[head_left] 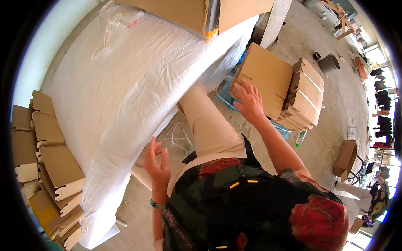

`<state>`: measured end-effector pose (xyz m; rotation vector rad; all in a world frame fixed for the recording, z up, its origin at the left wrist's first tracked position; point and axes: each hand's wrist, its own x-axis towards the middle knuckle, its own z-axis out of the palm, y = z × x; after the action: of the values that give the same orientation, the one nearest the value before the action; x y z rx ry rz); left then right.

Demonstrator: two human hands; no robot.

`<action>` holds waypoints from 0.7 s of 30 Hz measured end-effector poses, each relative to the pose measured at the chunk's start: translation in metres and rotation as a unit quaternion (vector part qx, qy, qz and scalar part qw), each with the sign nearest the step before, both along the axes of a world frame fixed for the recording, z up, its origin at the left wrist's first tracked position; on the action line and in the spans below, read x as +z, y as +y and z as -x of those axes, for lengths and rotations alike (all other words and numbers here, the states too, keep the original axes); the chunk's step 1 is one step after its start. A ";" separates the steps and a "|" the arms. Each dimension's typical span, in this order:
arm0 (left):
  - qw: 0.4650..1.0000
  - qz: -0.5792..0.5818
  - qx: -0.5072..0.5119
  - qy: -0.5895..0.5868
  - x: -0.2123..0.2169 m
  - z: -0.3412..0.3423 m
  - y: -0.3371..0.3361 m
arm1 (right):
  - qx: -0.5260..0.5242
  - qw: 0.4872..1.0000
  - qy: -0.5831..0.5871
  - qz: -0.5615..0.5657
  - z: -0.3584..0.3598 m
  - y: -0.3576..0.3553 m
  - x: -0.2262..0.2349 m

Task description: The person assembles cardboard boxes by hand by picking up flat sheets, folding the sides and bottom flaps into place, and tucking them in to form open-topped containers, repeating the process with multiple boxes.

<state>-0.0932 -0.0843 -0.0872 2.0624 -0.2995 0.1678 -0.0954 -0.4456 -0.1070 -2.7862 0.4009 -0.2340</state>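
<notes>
Brown cardboard flat, top of a strapped bundle of flattened boxes on the concrete floor to the right and far side, pressed under the right hand, fingers spread and curled over its near left edge, gripping it. Slightly lifted and tilted against the bundle beneath. Left hand raised near the lap, holding nothing, fingers loosely bent, thumb and forefinger close together, green band at the wrist. Well apart from the cardboard flat. Large white padded sack filling the left and middle, wrinkled, lying just beside the cream trouser leg. Folded small cartons stacked in rows along the far left edge of the sack, some with pale tabs showing. Big open carton resting on the sack's far end. Grey bucket on the floor beyond the bundle.
</notes>
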 end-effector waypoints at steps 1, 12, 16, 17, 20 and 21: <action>1.000 -0.005 -0.012 0.004 -0.002 0.002 -0.004 | -0.019 1.000 0.012 0.013 0.005 -0.005 -0.002; 0.998 -0.033 -0.040 0.018 -0.010 0.003 -0.002 | 0.001 0.998 0.014 0.062 0.016 -0.030 -0.002; 0.999 -0.026 -0.042 0.017 -0.011 0.003 -0.006 | 0.008 0.998 0.039 0.048 0.015 -0.034 0.006; 0.999 -0.025 -0.041 0.019 -0.011 0.003 -0.005 | 0.009 0.998 0.046 0.043 0.014 -0.034 0.007; 0.998 -0.027 -0.048 0.010 -0.014 0.004 0.000 | 0.026 0.998 0.041 0.041 0.014 -0.037 0.006; 0.999 -0.025 -0.047 0.011 -0.014 0.004 0.000 | 0.026 0.998 0.046 0.044 0.014 -0.038 0.007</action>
<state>-0.0967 -0.0844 -0.1011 2.0938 -0.3908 0.0817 -0.1094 -0.4836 -0.0997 -2.8982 0.3465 -0.1140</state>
